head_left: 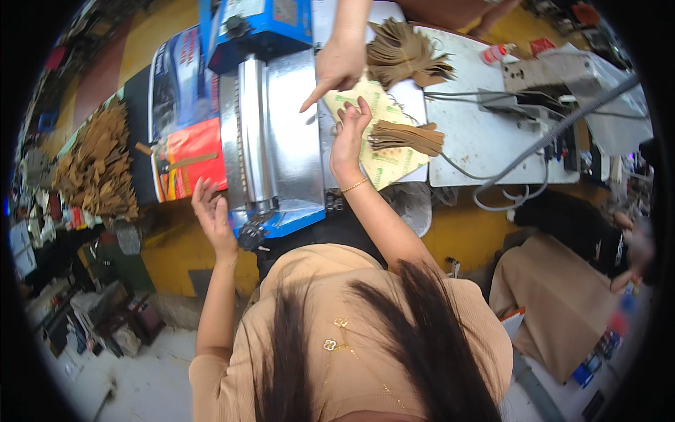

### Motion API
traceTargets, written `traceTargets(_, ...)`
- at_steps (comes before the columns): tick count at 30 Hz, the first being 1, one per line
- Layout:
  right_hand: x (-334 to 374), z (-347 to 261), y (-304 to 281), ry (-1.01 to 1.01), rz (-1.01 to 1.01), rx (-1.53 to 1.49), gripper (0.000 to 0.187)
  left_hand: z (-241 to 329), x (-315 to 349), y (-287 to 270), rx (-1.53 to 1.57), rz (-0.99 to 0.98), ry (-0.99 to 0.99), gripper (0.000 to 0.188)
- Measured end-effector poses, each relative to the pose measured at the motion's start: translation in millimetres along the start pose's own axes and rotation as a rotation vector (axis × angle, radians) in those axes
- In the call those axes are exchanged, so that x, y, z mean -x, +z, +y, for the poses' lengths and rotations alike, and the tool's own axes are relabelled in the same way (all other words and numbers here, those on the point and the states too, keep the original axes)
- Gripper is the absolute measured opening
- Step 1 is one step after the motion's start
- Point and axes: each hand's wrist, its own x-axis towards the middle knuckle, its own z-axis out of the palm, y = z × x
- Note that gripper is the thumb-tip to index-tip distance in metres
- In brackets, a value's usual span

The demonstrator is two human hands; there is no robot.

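Nearest, the person's left hand [214, 217], fingers apart, at the lower edge of a red packet [200, 142] and just left of a blue-framed roller machine [297, 158]; contact with the packet cannot be told. A brown strip [193, 161] lies across the packet. The machine's bright roller [254, 133] runs beside a metal plate. Right of the plate, the right hand [346, 144], raised, fingers apart and slightly bent, near a yellow patterned sheet [383, 167] bearing a bundle of brown strips [411, 138]. Beyond, another person's hand [339, 67], index finger extended over the plate; farther right, a fanned brown heap [406, 55]
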Motion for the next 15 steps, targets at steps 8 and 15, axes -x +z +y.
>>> traceTargets(8,-70.4,-55.4,-154.1,-0.562,-0.108,1.393,0.018,2.7,1.7,0.7,-0.023,-0.002,0.021,0.051)
traceTargets(15,-84.6,-53.5,-175.1,-0.784,-0.322,1.746,0.016,-0.3,0.1,-0.8,-0.012,-0.002,0.015,0.051)
